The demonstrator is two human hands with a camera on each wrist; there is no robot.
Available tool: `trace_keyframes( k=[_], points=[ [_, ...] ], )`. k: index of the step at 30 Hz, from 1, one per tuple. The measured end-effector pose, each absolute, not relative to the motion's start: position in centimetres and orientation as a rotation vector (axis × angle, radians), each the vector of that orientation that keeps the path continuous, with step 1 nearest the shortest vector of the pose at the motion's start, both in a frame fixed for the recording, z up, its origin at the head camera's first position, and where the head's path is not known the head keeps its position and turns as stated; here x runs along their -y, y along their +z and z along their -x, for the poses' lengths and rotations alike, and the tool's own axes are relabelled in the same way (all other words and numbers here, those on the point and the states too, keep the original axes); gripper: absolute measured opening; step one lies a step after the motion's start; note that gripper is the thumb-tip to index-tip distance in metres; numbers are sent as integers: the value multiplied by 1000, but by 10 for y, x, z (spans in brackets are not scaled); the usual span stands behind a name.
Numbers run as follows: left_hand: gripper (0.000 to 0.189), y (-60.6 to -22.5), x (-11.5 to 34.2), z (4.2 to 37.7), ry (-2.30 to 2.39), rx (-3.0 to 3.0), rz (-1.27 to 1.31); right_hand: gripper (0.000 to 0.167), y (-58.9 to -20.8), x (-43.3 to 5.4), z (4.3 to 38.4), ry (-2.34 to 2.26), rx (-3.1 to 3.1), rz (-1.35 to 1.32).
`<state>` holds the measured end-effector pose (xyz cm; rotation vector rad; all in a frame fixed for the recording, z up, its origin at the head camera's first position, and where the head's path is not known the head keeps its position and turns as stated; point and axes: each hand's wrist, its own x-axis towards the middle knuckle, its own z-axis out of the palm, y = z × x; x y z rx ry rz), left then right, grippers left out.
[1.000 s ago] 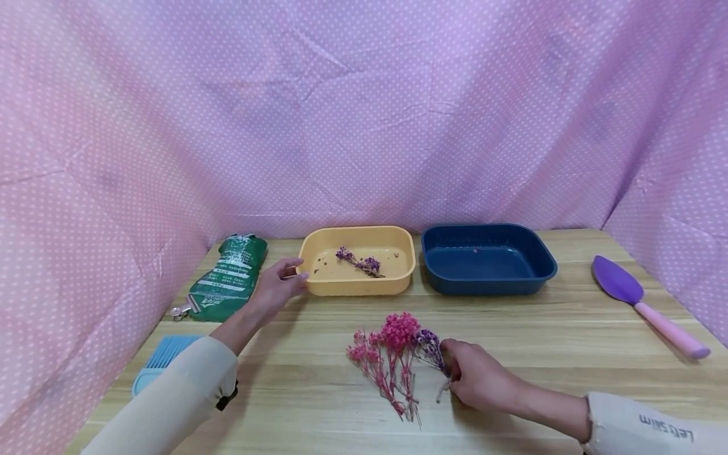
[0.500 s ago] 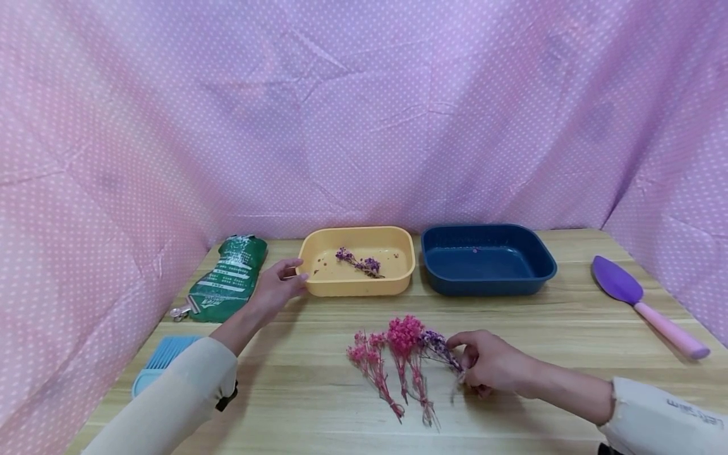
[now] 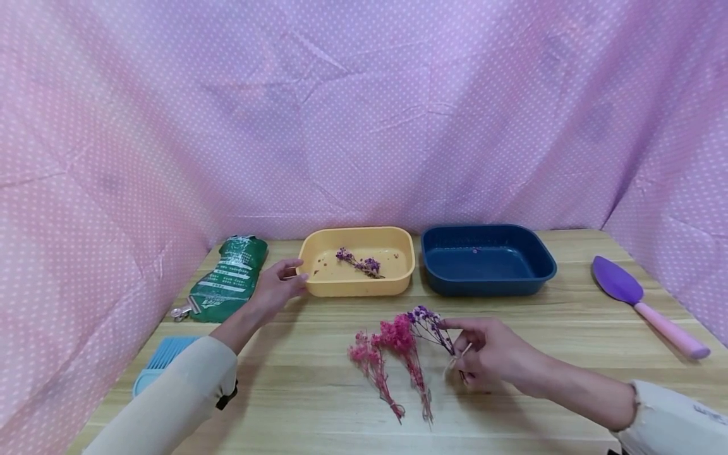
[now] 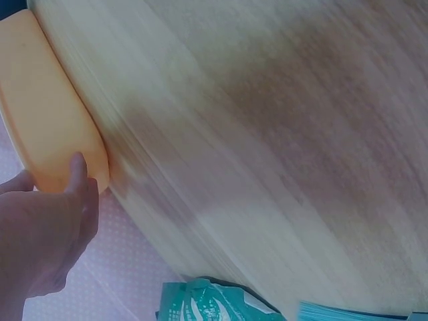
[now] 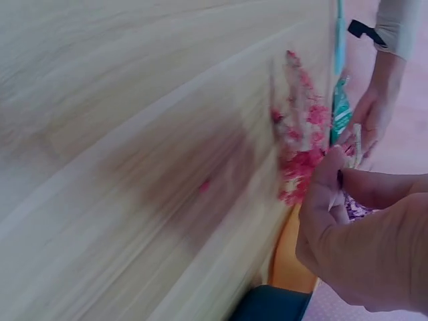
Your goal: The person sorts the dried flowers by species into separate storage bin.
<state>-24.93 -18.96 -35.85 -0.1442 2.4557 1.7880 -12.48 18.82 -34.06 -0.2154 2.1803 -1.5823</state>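
Note:
Between thumb and fingers, my right hand [image 3: 495,354] pinches the tied stems of a small bunch of purple dried flowers [image 3: 426,322], held up over the table. The right wrist view shows only a bit of its purple heads [image 5: 356,208] behind the fingers. Just left of it, two pink dried flower bunches [image 3: 399,338] lie with their stems toward the person. My left hand [image 3: 277,289] touches the left end of a yellow basin [image 3: 358,288] with loosely extended fingers. Inside that basin lie purple dried flower sprigs [image 3: 370,265] and loose crumbs.
A dark blue basin [image 3: 489,287] stands right of the yellow one, with a small pink bit inside. On the far right lies a purple spatula [image 3: 620,281] with a pink handle. At left are a green clipped bag [image 3: 227,278] and a light blue brush [image 3: 165,360].
My right hand has drawn the purple bunch right and lifted it away from the pink ones. The pink bunches have shifted slightly. My left hand has stayed at the yellow basin.

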Motion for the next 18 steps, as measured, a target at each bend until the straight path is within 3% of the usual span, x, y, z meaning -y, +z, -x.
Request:
trace_keyframes(
  k=[10,18],
  points=[
    [50,-358,190,250,1805,-2441,152,74,-329,-183,132,-1726,-2049,261],
    [51,-357,190,250,1812,-2423,153,72,-322,-167,158,-1745,-2068,222]
  ],
)
